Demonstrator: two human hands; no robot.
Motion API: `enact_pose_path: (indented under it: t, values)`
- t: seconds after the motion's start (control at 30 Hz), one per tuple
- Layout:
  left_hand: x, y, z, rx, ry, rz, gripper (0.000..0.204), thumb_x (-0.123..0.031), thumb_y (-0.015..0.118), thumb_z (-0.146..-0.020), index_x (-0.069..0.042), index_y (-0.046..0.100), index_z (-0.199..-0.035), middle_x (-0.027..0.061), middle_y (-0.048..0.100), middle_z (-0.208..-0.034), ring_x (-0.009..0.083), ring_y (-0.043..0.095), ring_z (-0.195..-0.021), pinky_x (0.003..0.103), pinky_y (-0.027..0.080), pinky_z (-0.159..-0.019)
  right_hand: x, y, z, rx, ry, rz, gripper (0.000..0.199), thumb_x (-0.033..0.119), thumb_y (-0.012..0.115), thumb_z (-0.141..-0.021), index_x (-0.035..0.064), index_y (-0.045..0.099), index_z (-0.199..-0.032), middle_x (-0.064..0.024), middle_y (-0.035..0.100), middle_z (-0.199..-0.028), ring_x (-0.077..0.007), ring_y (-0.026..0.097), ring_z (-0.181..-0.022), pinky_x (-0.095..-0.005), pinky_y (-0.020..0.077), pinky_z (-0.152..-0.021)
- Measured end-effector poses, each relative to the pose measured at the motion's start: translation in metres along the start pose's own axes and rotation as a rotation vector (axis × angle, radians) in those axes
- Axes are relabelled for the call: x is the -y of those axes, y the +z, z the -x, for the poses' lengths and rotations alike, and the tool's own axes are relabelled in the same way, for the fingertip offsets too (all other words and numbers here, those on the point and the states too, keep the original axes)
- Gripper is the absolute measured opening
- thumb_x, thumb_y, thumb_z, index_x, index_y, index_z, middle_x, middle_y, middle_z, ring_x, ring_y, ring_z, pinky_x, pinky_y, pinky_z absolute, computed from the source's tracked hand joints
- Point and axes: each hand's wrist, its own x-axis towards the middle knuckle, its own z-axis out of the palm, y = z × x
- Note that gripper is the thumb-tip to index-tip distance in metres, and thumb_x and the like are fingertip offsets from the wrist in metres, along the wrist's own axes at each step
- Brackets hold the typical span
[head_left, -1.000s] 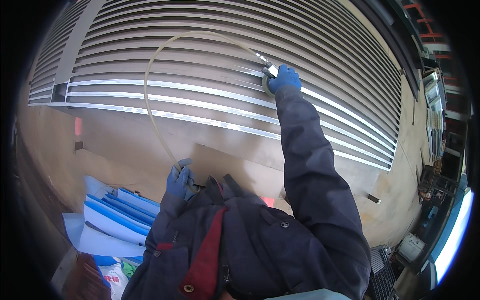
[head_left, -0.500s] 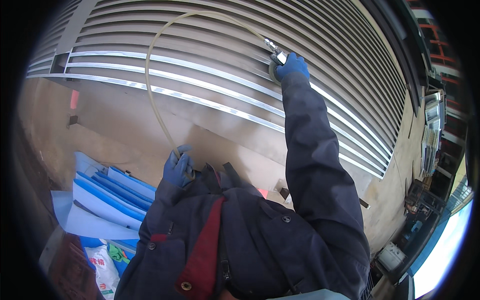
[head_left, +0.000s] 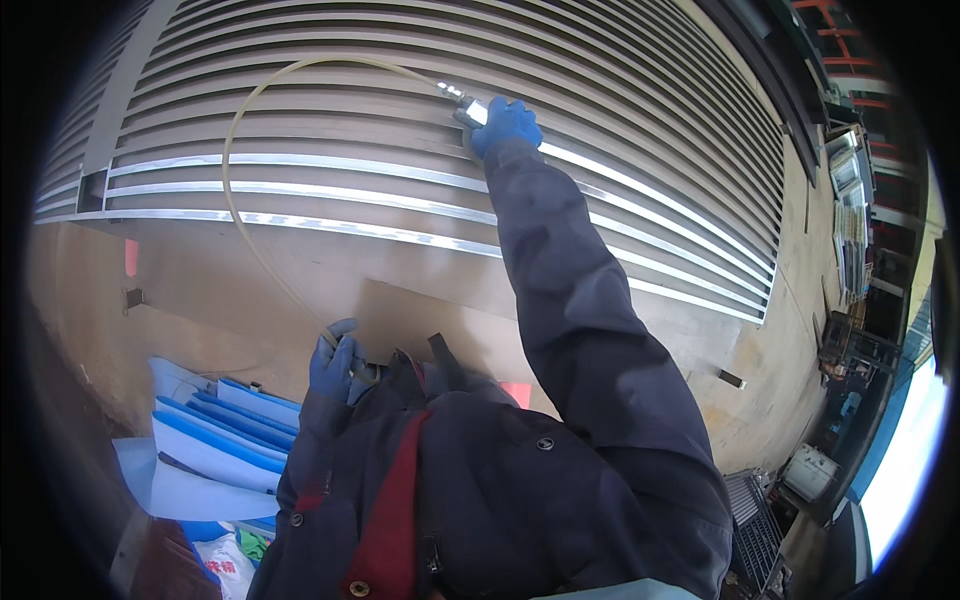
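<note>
While the right hand (head_left: 505, 122), in a blue glove, is stretched out at arm's length and closed around a small metal nozzle (head_left: 466, 106), the tip of that nozzle rests against the long stack of brown slats (head_left: 300, 110), up in the middle of the stack. A pale hose (head_left: 232, 190) runs from the back of the nozzle, loops up and to the left over the slats, then drops down across the near edge of the stack to the left hand (head_left: 335, 362). That hand, also in a blue glove, is held close to the chest with its fingers curled around the lower end of the hose; what else it may grip there is hidden by the jacket (head_left: 520, 490).

As for progress, a few slats toward the near edge of the stack shine bright and silvery, while those around the nozzle and on toward the far edge look dull brown. Whether the shine comes from work already done or only from the light, I cannot tell. Judging by where the nozzle sits, the work seems to be part-way across the stack, with a wide stretch of dull slats beyond the hand apparently untouched.

Blue and white sheets (head_left: 215, 440) lie piled on the floor to the lower left, clear of both hands.
</note>
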Motion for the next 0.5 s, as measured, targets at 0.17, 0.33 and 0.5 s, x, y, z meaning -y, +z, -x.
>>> enact_pose_path:
  t: [0.17,0.33,0.5]
  values:
    - [-0.008,0.009,-0.001,0.034,0.036,-0.020,0.031,-0.010,0.049,-0.113,0.001,0.054,-0.141,0.0027,0.062,-0.085,0.0080,0.057,-0.070,0.023,0.049,-0.066,-0.043,-0.003,-0.002,-0.004,0.061,-0.032,0.059,0.048,0.073,-0.089,0.0151,0.063,-0.137,-0.0183,0.061,-0.137,-0.0386,0.061,-0.131,-0.0504,0.0531,-0.107]
    - [-0.003,0.025,-0.005,0.093,-0.021,-0.032,0.033,-0.014,0.051,-0.113,-0.004,0.054,-0.144,0.0001,0.058,-0.083,0.0059,0.051,-0.066,0.022,0.045,-0.062,-0.168,-0.008,-0.004,-0.060,0.227,-0.015,0.061,0.046,0.077,-0.085,0.0143,0.063,-0.135,-0.0216,0.063,-0.136,-0.0413,0.062,-0.130,-0.0502,0.0525,-0.106]
    - [0.000,0.025,-0.003,0.141,-0.096,-0.060,0.033,-0.016,0.051,-0.113,-0.004,0.057,-0.144,0.0011,0.063,-0.087,0.0057,0.056,-0.069,0.023,0.048,-0.065,-0.261,-0.010,-0.004,-0.026,0.309,-0.009,0.057,0.049,0.076,-0.087,0.0139,0.066,-0.132,-0.0232,0.064,-0.133,-0.0409,0.060,-0.133,-0.0502,0.0535,-0.105]
